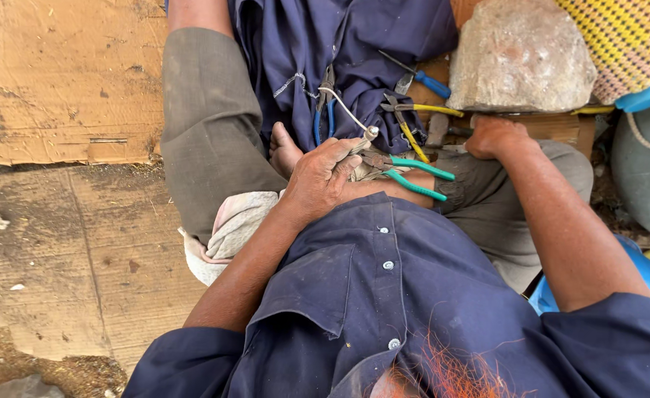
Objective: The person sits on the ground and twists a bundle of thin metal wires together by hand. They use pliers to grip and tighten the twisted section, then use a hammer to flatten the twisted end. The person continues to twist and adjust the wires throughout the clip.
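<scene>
I sit cross-legged and look down at my lap. My left hand (323,179) is closed around a thin pale wire (345,110) with a small metal tip, which sticks up from my fingers. Green-handled pliers (412,175) lie on my leg just right of that hand. My right hand (493,136) reaches out to the right and rests among tools by a hammer-like tool (437,130); I cannot tell whether it grips anything. Blue-handled pliers (325,110) lie on the dark blue cloth (339,51) in front of me.
Yellow-handled pliers (420,110) and a blue-handled screwdriver (426,79) lie near a large grey stone (520,55). A woven yellow mat (627,37) is at top right. Flattened cardboard (60,81) covers the ground on the left. A pale rag (225,236) lies under my left arm.
</scene>
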